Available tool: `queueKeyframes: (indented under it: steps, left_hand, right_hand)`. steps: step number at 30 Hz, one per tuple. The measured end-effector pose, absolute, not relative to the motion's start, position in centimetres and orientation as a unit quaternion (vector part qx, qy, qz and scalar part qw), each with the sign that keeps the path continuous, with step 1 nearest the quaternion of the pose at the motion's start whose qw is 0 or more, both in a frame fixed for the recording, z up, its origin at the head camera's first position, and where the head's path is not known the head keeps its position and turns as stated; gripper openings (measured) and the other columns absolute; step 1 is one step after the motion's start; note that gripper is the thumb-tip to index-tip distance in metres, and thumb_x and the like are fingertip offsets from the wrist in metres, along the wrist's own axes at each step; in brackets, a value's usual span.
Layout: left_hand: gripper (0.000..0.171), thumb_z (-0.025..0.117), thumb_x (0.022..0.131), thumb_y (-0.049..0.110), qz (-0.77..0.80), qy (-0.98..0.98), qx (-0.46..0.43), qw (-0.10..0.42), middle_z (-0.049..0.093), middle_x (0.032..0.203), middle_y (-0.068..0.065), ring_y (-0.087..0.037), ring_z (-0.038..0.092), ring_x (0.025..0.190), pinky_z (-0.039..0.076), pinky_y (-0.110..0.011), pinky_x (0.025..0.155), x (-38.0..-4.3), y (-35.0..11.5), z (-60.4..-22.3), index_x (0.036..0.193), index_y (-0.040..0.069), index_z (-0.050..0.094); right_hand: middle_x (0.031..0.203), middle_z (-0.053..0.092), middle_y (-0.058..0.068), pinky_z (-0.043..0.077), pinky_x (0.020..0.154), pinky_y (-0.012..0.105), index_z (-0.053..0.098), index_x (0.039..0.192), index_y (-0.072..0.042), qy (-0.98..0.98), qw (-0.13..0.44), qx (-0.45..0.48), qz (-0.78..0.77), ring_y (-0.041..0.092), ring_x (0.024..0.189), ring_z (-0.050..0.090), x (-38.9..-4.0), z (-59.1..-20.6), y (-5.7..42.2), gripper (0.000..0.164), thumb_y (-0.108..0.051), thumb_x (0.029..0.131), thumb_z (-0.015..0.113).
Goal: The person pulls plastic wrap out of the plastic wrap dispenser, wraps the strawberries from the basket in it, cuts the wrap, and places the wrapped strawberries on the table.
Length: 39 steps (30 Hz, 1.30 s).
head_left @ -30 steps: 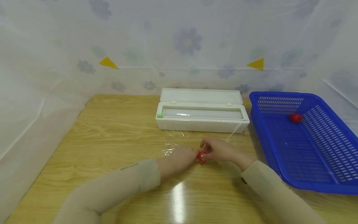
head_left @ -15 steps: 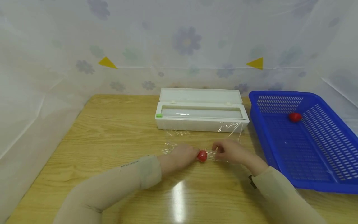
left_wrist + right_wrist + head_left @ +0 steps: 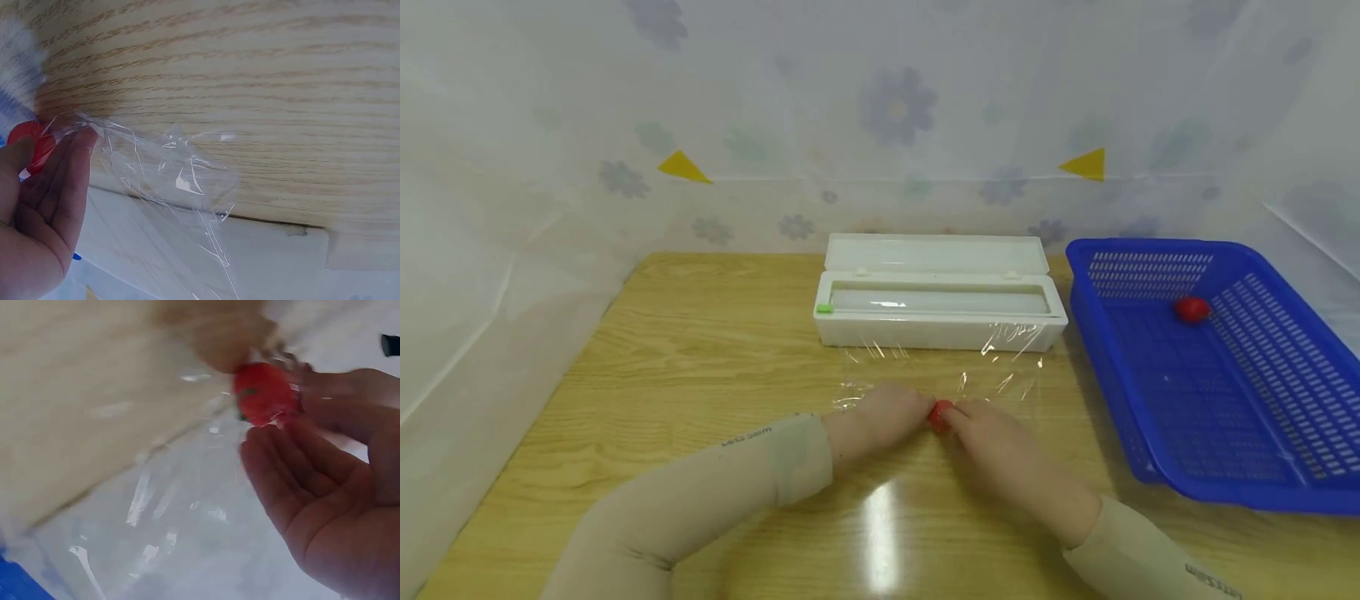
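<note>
A small round red fruit (image 3: 941, 415), with green bits in the right wrist view and its exact kind unclear, sits between both hands over the wooden table. Clear cling film (image 3: 187, 181) covers it and stretches back to the white dispenser box (image 3: 940, 332). My left hand (image 3: 891, 415) pinches the fruit through the film from the left, thumb on one side. From the right, my right hand (image 3: 1003, 446) holds it between thumb and fingertips (image 3: 262, 437). The fingers' undersides are hidden in the head view.
Behind the hands, the dispenser's lid (image 3: 936, 252) stands raised above a film roll. A blue basket (image 3: 1138, 417) on the right holds another red fruit (image 3: 1192, 310). The wooden table (image 3: 715, 333) meets a flowered curtain at the back.
My right hand moves off the fruit to the right, pinching film, then comes back in from the front right to the fruit. My left hand stays at the fruit.
</note>
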<state>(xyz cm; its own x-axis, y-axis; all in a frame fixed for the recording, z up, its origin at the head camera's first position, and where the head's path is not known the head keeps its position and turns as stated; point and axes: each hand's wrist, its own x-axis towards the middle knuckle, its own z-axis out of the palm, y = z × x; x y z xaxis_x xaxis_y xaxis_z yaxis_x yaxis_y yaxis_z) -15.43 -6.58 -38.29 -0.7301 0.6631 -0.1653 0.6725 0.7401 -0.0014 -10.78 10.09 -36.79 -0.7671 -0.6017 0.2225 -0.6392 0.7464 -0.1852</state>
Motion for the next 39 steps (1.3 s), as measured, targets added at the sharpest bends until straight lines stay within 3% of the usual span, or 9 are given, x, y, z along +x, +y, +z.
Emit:
queueKeyframes:
  steps: [5,12,18,23,27,34,39]
  left_hand:
    - [0.008,0.052,0.094,0.017,-0.043,0.929,0.357,0.086,0.066,0.083,-0.001,-0.016,0.064,0.076,0.053,-0.026,0.065,-15.5,-6.6,-38.2,0.095,0.013,0.060]
    - [0.016,0.048,0.097,0.023,-0.015,0.932,0.346,0.111,0.067,0.085,-0.001,-0.016,0.064,0.078,0.053,-0.028,0.070,-15.9,-6.7,-38.3,0.092,0.014,0.061]
    - [0.027,0.045,0.098,0.035,0.022,0.931,0.341,0.126,0.066,0.084,0.000,-0.016,0.064,0.078,0.053,-0.030,0.070,-16.4,-7.0,-38.5,0.090,0.016,0.061]
    - [0.023,0.056,0.091,0.037,0.022,0.925,0.357,0.129,0.061,0.077,0.003,-0.011,0.058,0.069,0.050,-0.025,0.063,-16.4,-7.4,-38.4,0.089,0.015,0.060]
    - [0.020,0.058,0.090,0.032,0.020,0.927,0.350,0.131,0.064,0.083,0.002,-0.012,0.060,0.074,0.051,-0.026,0.066,-16.3,-7.6,-38.3,0.097,0.014,0.062]
    - [0.025,0.050,0.096,0.031,0.086,0.941,0.302,0.129,0.067,0.096,0.000,-0.016,0.063,0.087,0.052,-0.032,0.078,-16.5,-7.8,-38.8,0.110,0.017,0.066]
    - [0.026,0.049,0.097,0.031,0.150,0.944,0.262,0.133,0.065,0.093,0.001,-0.014,0.060,0.086,0.050,-0.031,0.079,-17.1,-7.9,-39.3,0.108,0.018,0.067]
  right_hand:
    - [0.094,0.064,0.008,0.053,0.078,0.039,0.060,0.115,0.001,-0.949,0.051,0.289,0.111,0.025,0.089,0.062,-11.6,-39.0,10.4,0.034,-0.004,0.082,0.065]
    - [0.080,0.063,0.004,0.051,0.068,0.038,0.058,0.094,-0.006,-0.955,0.067,0.274,0.093,0.024,0.076,0.061,-13.0,-40.1,10.3,0.022,-0.013,0.078,0.071]
    - [0.086,0.067,0.007,0.052,0.069,0.039,0.061,0.095,-0.005,-0.961,0.056,0.260,0.075,0.025,0.079,0.063,-13.6,-40.3,10.1,0.023,-0.014,0.078,0.072]
    - [0.083,0.067,0.005,0.050,0.059,0.037,0.064,0.092,-0.008,-0.964,0.064,0.249,0.070,0.024,0.073,0.063,-13.9,-40.4,10.2,0.018,-0.016,0.078,0.072]
    - [0.082,0.068,0.004,0.050,0.059,0.037,0.066,0.091,-0.010,-0.965,0.063,0.242,0.077,0.024,0.073,0.064,-14.1,-40.3,10.4,0.017,-0.019,0.078,0.071]
    - [0.085,0.067,0.003,0.051,0.064,0.038,0.066,0.097,-0.011,-0.963,0.000,0.244,0.110,0.024,0.078,0.064,-14.7,-40.1,10.9,0.023,-0.027,0.082,0.070]
    - [0.089,0.068,0.002,0.051,0.076,0.042,0.066,0.099,-0.014,-0.956,-0.070,0.229,0.168,0.025,0.086,0.065,-15.6,-39.9,11.3,0.018,-0.026,0.086,0.066]
